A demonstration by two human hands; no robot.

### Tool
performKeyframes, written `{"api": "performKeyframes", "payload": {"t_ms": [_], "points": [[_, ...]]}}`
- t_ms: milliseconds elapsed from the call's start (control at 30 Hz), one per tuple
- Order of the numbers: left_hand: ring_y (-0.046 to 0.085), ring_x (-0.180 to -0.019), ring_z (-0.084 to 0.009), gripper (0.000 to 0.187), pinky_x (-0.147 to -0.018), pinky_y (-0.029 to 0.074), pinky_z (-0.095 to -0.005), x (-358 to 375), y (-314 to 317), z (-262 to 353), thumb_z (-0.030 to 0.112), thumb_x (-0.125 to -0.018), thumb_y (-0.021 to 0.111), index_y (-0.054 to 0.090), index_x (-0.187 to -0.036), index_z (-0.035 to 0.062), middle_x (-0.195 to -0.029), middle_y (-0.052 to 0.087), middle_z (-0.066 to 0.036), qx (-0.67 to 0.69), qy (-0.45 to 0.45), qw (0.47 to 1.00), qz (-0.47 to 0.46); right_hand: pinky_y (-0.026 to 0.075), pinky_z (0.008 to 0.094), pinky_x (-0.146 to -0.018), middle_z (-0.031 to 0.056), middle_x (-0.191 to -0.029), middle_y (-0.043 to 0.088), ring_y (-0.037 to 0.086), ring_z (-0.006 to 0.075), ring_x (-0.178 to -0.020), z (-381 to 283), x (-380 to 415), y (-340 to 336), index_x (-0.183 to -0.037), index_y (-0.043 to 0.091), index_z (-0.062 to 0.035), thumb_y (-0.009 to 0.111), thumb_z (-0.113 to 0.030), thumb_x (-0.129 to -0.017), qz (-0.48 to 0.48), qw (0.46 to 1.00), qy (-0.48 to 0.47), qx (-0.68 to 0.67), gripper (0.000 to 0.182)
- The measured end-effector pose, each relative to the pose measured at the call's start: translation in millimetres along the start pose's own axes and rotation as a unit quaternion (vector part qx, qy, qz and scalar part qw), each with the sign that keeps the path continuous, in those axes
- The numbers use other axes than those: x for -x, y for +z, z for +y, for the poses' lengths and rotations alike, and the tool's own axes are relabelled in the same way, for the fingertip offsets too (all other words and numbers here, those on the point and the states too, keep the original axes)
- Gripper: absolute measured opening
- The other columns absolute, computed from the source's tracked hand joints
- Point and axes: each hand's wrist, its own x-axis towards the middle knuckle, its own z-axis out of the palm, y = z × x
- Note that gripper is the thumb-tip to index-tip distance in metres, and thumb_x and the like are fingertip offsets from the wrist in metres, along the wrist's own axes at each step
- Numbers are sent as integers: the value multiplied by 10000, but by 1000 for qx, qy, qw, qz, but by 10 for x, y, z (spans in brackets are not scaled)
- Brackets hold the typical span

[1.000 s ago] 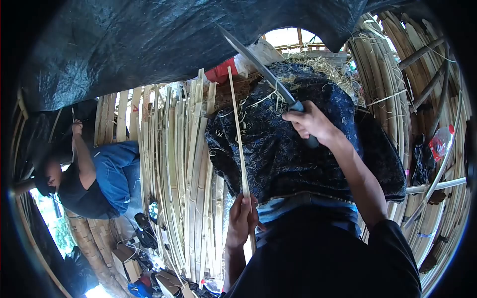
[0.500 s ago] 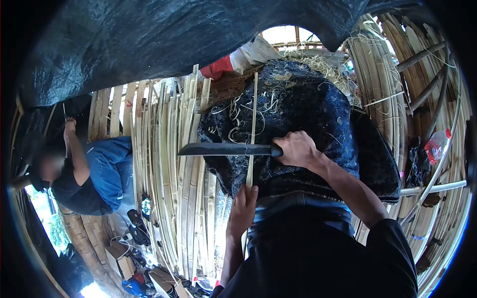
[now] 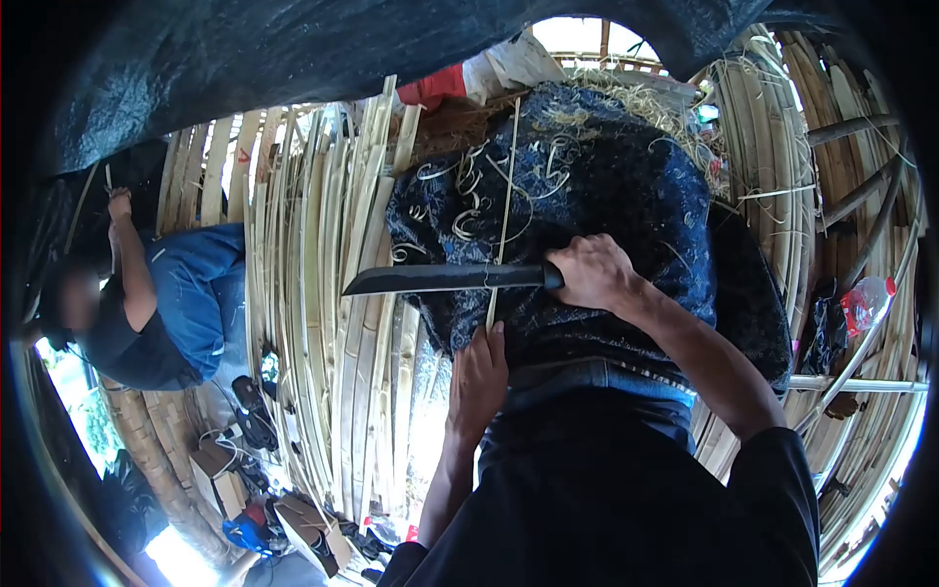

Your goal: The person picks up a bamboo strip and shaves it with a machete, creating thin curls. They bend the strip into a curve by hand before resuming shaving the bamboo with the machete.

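A long dark-bladed knife (image 3: pixel 440 279) lies level across a thin bamboo strip (image 3: pixel 509 201), its tip pointing left. My right hand (image 3: pixel 592 274) is wrapped round the knife's handle. Lower down, my left hand (image 3: pixel 478 377) is closed on the near end of the strip. The strip runs up over a dark blue patterned cloth (image 3: pixel 626 196) that covers my lap. Thin curled shavings (image 3: pixel 469 201) are scattered on the cloth, mostly left of the strip.
Long bamboo slats (image 3: pixel 362 352) stand to the left, with more slats (image 3: pixel 763 147) at the right. Another person (image 3: pixel 122 313) sits at the far left. A clear bottle (image 3: pixel 865 305) with a red cap is at the right. Cardboard boxes (image 3: pixel 220 479) are at the lower left.
The view has shifted, so the cloth and slats appear higher. The knife still crosses the strip, and a curled shaving now shows beside the strip above the blade. Both hands keep their holds.
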Motion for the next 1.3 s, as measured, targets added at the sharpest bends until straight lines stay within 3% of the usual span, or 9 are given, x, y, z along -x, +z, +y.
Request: {"api": "performKeyframes", "payload": {"t_ms": [200, 267, 367, 567, 633, 700, 800, 1067, 1300], "points": [[610, -807, -368, 294, -690, 501, -441, 129, -287, 172, 38, -985, 511, 555, -1267, -35, -1087, 597, -239, 225, -208, 937, -167, 560, 440, -765, 156, -868, 704, 712, 332, -819, -21, 35, 97, -903, 696, -90, 751, -299, -750, -5, 999, 30, 19, 264], [588, -599, -436, 270, -531, 420, -523, 291, -279, 212, 213, -1032, 486, 560, -1081, -42, -666, 594, -266, 215, -128, 968, 29, 553, 448, -783, 164, -879, 698, 709, 341, -833, -31, 48, 140, -898, 691, -85, 746, -298, -758, -8, 1000, 14, 20, 261], [571, -534, -439, 273, -486, 393, -527, 529, -474, 263, 223, -1033, 489, 556, -1066, -40, -613, 584, -245, 295, -291, 902, -117, 545, 455, -799, 167, -874, 691, 706, 342, -843, 12, -40, 167, -887, 685, -73, 741, -308, -767, 23, 996, 87, 20, 270], [555, -480, -427, 243, -439, 366, -490, 958, -823, 319, 200, -1023, 501, 558, -994, -34, -590, 564, -256, 203, -170, 963, -53, 550, 449, -774, 197, -866, 687, 706, 354, -839, 16, -37, 225, -870, 683, -57, 751, -292, -755, 61, 996, 66, 8, 271], [581, -528, -432, 244, -458, 377, -491, 1056, -924, 282, 194, -1026, 477, 563, -956, -23, -608, 562, -267, 276, -329, 884, -184, 555, 452, -774, 205, -852, 691, 709, 361, -833, 41, -73, 184, -856, 682, -46, 749, -281, -755, 105, 991, 81, 1, 264], [594, -566, -440, 269, -485, 383, -502, 1401, -1005, 206, 216, -1028, 458, 571, -922, -4, -603, 558, -257, 220, -160, 958, -89, 563, 467, -788, 213, -814, 698, 712, 379, -816, 32, -212, 98, -823, 677, -10, 729, -258, -761, 98, 984, 147, -35, 261], [576, -563, -445, 339, -502, 375, -499, 1539, -1308, 21, 286, -1027, 458, 572, -862, 12, -579, 537, -232, 270, -353, 855, -266, 560, 479, -761, 232, -821, 668, 684, 386, -779, 143, -283, 147, -830, 645, 14, 710, -228, -758, 83, 985, 138, -64, 261], [425, -477, -237, 511, -506, 317, -412, 1557, -861, -177, 406, -1066, 338, 540, -833, -2, -542, 462, -129, 416, -341, 820, -198, 570, 451, -688, 190, -663, 645, 675, 397, -673, 280, -307, 121, -761, 632, 41, 695, -241, -782, 163, 981, 74, -78, 290], [374, -509, -83, 543, -500, 314, -282, 930, -573, -29, 439, -1079, 316, 536, -805, 24, -564, 428, -6, 557, -304, 769, -80, 329, 276, -397, -4, -543, 498, 442, 72, -428, 268, -188, -544, -602, 488, -64, 619, -157, -882, 75, 796, 130, -587, 323]]}}
